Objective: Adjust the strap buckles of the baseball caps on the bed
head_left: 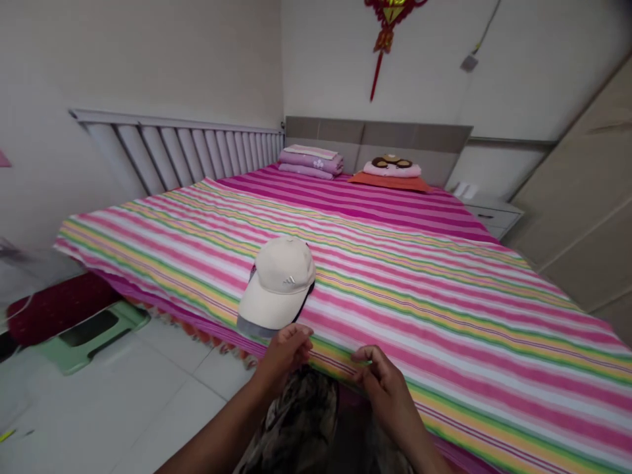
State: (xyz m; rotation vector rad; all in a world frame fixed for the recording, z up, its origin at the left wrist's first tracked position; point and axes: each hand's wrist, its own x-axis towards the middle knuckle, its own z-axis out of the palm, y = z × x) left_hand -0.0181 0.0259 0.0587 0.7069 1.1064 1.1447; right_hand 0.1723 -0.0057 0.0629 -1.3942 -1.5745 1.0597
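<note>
A cream baseball cap [284, 270] with a small three-bar logo lies on the striped bed cover [395, 289], its brim toward the bed's near edge. Dark and grey edges show beneath it; whether they belong to a second cap I cannot tell. Just below the brim is my left hand [286, 352], fingers curled and drawn together; anything in them is hidden or too small to see. My right hand [385, 382] is to its right over the cover's near edge, with a gap between bent index finger and thumb and nothing visible there. Neither hand clearly touches the cap.
Folded purple bedding [311, 161] and an orange pillow [390, 181] with a pink bundle lie by the headboard [415, 141]. A white rail [197, 141] borders the left side. On the tiled floor is a green stool [81, 355] by a dark red roll [59, 306]. A nightstand [494, 214] stands right.
</note>
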